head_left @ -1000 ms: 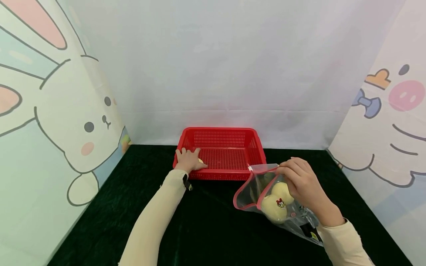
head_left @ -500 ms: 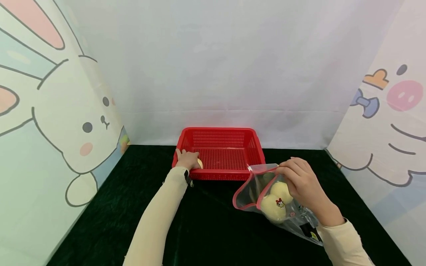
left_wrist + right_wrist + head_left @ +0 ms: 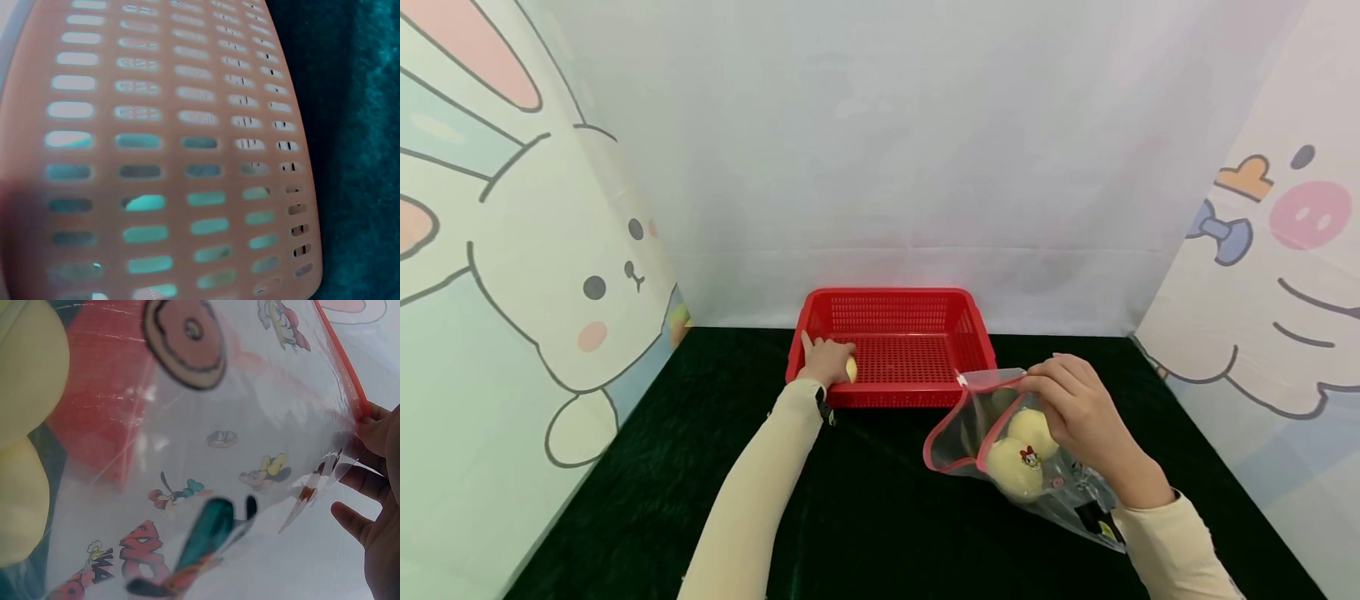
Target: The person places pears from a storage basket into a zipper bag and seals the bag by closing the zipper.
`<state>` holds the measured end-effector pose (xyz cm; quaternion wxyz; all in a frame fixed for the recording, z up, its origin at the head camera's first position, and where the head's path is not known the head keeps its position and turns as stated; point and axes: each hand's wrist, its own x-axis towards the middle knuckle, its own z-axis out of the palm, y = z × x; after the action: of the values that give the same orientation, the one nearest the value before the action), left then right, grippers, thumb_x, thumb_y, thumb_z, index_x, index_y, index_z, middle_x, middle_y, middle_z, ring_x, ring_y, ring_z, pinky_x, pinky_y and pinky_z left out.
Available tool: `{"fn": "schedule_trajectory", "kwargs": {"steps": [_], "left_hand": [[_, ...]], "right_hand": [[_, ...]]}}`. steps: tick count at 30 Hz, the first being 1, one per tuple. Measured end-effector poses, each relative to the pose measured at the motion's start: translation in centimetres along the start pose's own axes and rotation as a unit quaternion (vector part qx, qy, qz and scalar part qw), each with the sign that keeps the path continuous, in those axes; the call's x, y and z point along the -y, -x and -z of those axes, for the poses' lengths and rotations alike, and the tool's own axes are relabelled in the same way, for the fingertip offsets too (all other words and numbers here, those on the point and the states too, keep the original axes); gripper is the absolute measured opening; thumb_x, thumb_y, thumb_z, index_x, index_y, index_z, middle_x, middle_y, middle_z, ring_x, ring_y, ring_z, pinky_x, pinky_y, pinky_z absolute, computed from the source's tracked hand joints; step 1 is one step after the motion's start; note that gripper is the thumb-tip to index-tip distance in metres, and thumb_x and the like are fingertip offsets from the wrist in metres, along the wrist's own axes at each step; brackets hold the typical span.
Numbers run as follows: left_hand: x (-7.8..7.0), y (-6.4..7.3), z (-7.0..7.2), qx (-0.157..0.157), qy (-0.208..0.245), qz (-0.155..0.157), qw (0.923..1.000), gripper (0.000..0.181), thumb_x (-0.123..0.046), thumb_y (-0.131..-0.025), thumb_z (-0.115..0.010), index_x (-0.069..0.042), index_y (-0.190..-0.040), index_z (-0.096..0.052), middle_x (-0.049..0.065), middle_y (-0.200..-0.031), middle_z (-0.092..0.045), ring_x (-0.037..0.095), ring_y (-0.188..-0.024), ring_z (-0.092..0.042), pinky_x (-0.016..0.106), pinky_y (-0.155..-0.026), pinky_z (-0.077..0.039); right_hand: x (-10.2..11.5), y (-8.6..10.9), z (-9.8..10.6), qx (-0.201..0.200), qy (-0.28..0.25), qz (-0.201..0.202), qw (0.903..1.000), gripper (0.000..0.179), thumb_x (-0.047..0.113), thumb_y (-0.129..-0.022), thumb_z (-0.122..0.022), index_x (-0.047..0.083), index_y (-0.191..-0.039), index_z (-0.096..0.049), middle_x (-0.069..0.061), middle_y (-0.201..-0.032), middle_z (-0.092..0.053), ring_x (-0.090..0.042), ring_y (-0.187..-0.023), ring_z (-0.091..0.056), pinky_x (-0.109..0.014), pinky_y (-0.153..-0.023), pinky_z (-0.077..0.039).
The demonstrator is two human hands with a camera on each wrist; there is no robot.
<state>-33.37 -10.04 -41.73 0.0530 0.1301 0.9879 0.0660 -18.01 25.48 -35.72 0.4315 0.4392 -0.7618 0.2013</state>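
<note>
My left hand (image 3: 826, 360) reaches into the left end of a red plastic basket (image 3: 891, 293). It grips a small pale yellow rounded thing (image 3: 852, 369), mostly hidden by the hand. In the left wrist view, the slotted basket wall (image 3: 106, 187) fills most of the picture, with pale shapes behind its slots. To the right, my right hand (image 3: 1078, 408) pinches the upper edge of a clear plastic pouch (image 3: 934, 437) with pink trim and printed cartoon figures. The pouch mouth gapes toward the basket. Inside lie pale yellow rounded things (image 3: 1015, 468), also seen in the right wrist view.
A dark green velvety cloth (image 3: 865, 517) covers the table. Behind the basket hangs a plain white backdrop (image 3: 887, 167). Cartoon-printed panels stand at both sides, a rabbit (image 3: 580, 275) at left and a pig (image 3: 1285, 275) at right. The pouch corner overlaps the basket's front right corner.
My left hand's fingers have drawn in around the yellow thing, and more of it shows beside them. The right hand and pouch have stayed nearly still.
</note>
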Motion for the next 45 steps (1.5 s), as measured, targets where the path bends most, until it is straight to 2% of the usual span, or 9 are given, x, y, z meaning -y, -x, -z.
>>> {"fn": "schedule_trajectory", "kwargs": {"steps": [6, 11, 17, 23, 30, 35, 45], "left_hand": [[0.1, -0.5, -0.3, -0.035, -0.027, 0.004, 0.9990, 0.065, -0.025, -0.080, -0.079, -0.022, -0.141, -0.056, 0.021, -0.129, -0.056, 0.045, -0.124, -0.044, 0.070, -0.110, -0.001], [0.1, -0.6, -0.4, -0.071, -0.017, 0.004, 0.9973, 0.076, -0.029, -0.076, -0.085, -0.022, -0.144, -0.053, 0.022, -0.127, -0.053, 0.044, -0.122, -0.043, 0.069, -0.110, -0.006], [0.1, 0.0, -0.1, -0.123, 0.000, -0.016, 0.9923, 0.080, -0.029, -0.071, -0.089, -0.022, -0.143, -0.054, 0.022, -0.122, -0.052, 0.040, -0.113, -0.044, 0.064, -0.103, -0.018], [-0.3, 0.5, 0.7, -0.161, -0.012, -0.029, 0.9864, 0.083, -0.032, -0.071, -0.089, -0.024, -0.145, -0.052, 0.020, -0.127, -0.049, 0.037, -0.113, -0.043, 0.060, -0.097, -0.025], [-1.4, 1.8, 1.4, -0.201, -0.008, -0.058, 0.9778, 0.083, -0.033, -0.070, -0.090, -0.025, -0.144, -0.054, 0.019, -0.130, -0.049, 0.037, -0.114, -0.044, 0.060, -0.096, -0.026], [-2.0, 2.9, 1.8, -0.225, -0.006, -0.085, 0.9708, 0.081, -0.035, -0.070, -0.090, -0.026, -0.142, -0.055, 0.018, -0.131, -0.049, 0.036, -0.113, -0.045, 0.059, -0.095, -0.028], [-3.3, 5.8, 2.0, -0.263, 0.037, -0.158, 0.9510, 0.077, -0.033, -0.068, -0.090, -0.025, -0.138, -0.059, 0.016, -0.127, -0.051, 0.034, -0.110, -0.048, 0.058, -0.092, -0.030]], "right_hand": [[0.0, -0.1, 0.0, -0.001, 0.003, 0.005, 1.0000, 0.037, 0.014, -0.108, -0.041, 0.002, -0.089, -0.070, -0.011, -0.092, -0.066, -0.033, -0.089, -0.058, -0.035, -0.100, -0.035], [0.0, -0.2, -0.1, 0.002, 0.003, 0.006, 1.0000, 0.037, 0.014, -0.108, -0.041, 0.002, -0.089, -0.070, -0.011, -0.092, -0.067, -0.033, -0.089, -0.058, -0.031, -0.105, -0.033], [0.1, -0.1, -0.1, 0.001, 0.002, 0.008, 1.0000, 0.036, 0.014, -0.108, -0.041, 0.002, -0.089, -0.070, -0.012, -0.092, -0.067, -0.033, -0.088, -0.058, -0.029, -0.107, -0.031], [0.1, -0.1, -0.1, 0.002, 0.004, 0.007, 1.0000, 0.036, 0.015, -0.108, -0.041, 0.002, -0.090, -0.070, -0.012, -0.092, -0.067, -0.034, -0.089, -0.058, -0.029, -0.108, -0.030], [0.2, -0.1, -0.1, 0.002, 0.006, 0.006, 1.0000, 0.037, 0.015, -0.108, -0.041, 0.002, -0.090, -0.070, -0.012, -0.092, -0.067, -0.033, -0.089, -0.058, -0.032, -0.104, -0.033], [0.2, -0.1, -0.1, 0.001, 0.006, 0.006, 1.0000, 0.037, 0.015, -0.108, -0.041, 0.002, -0.090, -0.070, -0.012, -0.092, -0.067, -0.033, -0.088, -0.058, -0.030, -0.106, -0.032], [0.2, -0.1, -0.1, -0.003, 0.007, 0.005, 1.0000, 0.037, 0.016, -0.108, -0.041, 0.002, -0.090, -0.070, -0.012, -0.092, -0.067, -0.033, -0.088, -0.058, -0.030, -0.108, -0.031]]}}
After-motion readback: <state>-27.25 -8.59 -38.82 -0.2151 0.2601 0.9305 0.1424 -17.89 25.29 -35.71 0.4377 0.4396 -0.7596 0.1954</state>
